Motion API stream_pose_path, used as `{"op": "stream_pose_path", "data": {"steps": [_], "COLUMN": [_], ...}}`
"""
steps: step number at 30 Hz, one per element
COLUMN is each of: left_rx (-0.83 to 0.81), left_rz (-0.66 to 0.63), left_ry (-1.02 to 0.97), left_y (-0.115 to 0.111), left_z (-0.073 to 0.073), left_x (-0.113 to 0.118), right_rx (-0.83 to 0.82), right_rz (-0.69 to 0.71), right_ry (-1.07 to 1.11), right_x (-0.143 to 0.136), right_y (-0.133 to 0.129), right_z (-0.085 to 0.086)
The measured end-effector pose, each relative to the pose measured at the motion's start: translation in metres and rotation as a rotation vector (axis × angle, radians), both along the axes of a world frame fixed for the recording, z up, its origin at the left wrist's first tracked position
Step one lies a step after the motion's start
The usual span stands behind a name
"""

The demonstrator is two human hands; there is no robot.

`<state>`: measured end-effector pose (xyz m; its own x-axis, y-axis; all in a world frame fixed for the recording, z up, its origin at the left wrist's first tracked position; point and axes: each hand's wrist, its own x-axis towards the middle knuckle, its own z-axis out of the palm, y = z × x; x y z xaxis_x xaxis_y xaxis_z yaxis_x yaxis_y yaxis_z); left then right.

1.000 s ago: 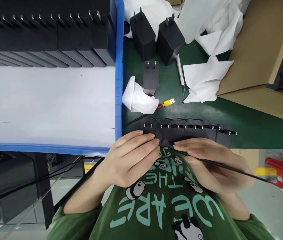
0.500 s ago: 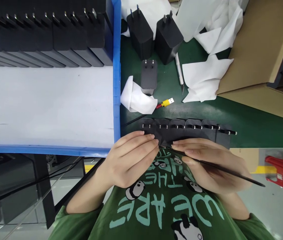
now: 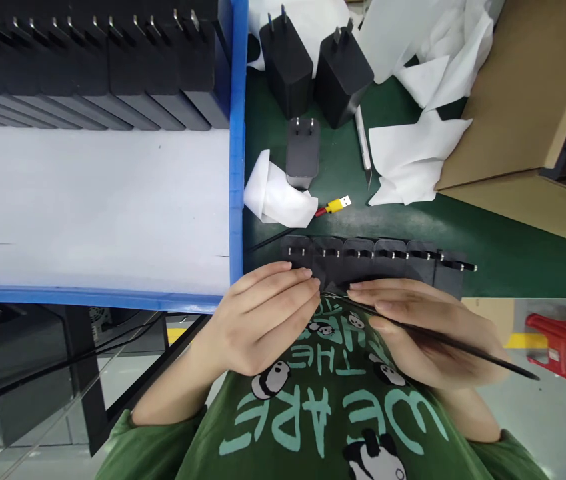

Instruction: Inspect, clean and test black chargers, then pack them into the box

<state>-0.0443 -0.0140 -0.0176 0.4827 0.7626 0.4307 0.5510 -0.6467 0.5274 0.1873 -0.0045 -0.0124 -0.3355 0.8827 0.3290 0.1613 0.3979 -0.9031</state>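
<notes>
Right hand (image 3: 437,310) grips a slim black tool (image 3: 463,343); left hand (image 3: 257,320) curls, its hold hidden; work seems unfinished, with plug adapters (image 3: 359,267) lined just beyond both.

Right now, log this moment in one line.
left hand: near adapter row, contact unclear; right hand: holding thin dark tool; craft knife: on green table
</notes>
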Motion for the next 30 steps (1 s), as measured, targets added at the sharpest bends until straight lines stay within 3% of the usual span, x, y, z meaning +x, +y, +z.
{"op": "stream_pose_path", "data": {"steps": [30], "left_rx": [-0.014], "left_rz": [-0.004], "left_ry": [-0.017], "left_y": [-0.0016], "left_z": [-0.0016], "left_x": [0.0001], "right_rx": [0.04], "right_rz": [0.038], "right_ry": [-0.025], "right_x": [-0.0002], "right_y": [0.0024], "right_z": [0.0007]}}
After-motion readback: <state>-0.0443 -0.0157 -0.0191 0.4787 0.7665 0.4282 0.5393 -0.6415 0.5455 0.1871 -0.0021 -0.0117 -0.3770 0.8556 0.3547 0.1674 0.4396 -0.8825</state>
